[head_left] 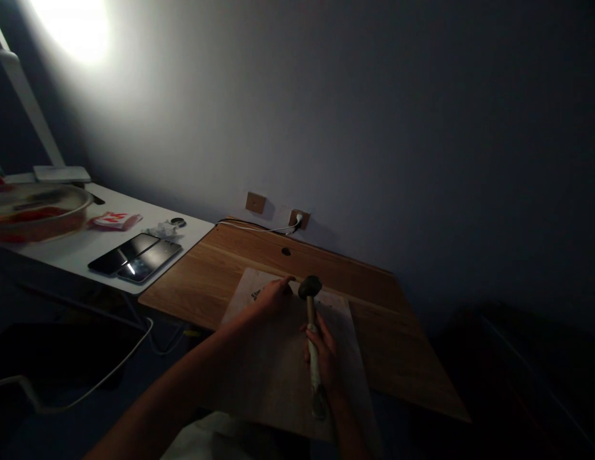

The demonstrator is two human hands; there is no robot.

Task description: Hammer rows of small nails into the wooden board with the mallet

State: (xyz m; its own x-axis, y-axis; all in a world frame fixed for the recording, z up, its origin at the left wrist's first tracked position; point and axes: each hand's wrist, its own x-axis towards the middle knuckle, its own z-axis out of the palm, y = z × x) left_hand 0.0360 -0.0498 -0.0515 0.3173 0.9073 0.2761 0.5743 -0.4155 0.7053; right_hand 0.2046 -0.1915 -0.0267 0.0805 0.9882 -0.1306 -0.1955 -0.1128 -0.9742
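My right hand (324, 351) is wrapped around the pale, worn handle of a hammer (314, 364), its dark head (310, 287) pointing away from me above a board. That thin, light wooden board (278, 370) lies across the table's front edge. Near its far edge my left hand (277, 294) rests low with fingers drawn together, just left of the hammer head. What they pinch, if anything, is too dark and small to make out. A few small dark pieces (255, 295) lie on the board beside the left hand, and others (326, 304) to the right of the hammer.
Under the board stands a brown wooden table (393, 338). A white table (182, 230) adjoins at left with two phones (137, 257), a red-and-white packet (115, 220), a large round tub (43, 211) and a lamp (29, 96). White cords (259, 228) run to a wall socket (300, 219).
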